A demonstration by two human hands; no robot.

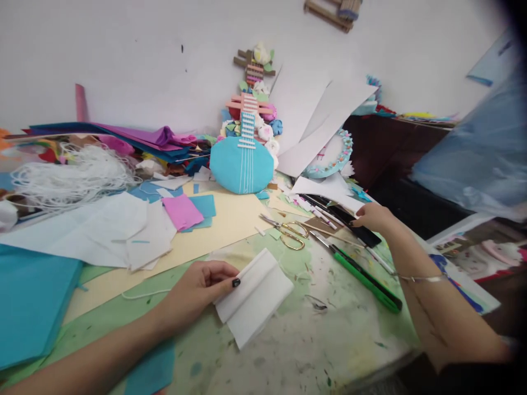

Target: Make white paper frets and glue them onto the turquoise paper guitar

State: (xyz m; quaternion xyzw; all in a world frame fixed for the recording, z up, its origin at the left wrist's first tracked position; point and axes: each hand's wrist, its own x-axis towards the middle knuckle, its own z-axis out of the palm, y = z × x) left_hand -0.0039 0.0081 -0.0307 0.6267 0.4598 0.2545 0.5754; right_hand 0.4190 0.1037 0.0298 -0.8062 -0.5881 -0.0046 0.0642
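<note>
Head view: pinching a folded white sheet [260, 299] in the left hand [208, 283], got the right hand [377, 218] by a flat black thing [368, 237], can't tell if gripping; see gold-handled scissors [280, 225] between both.

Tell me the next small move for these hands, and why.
Probably bring the right hand back to steady the free end of the white paper: only the left hand pinches it, near one edge, while the right is out by the black item. Whether it grips anything is unclear.
</note>
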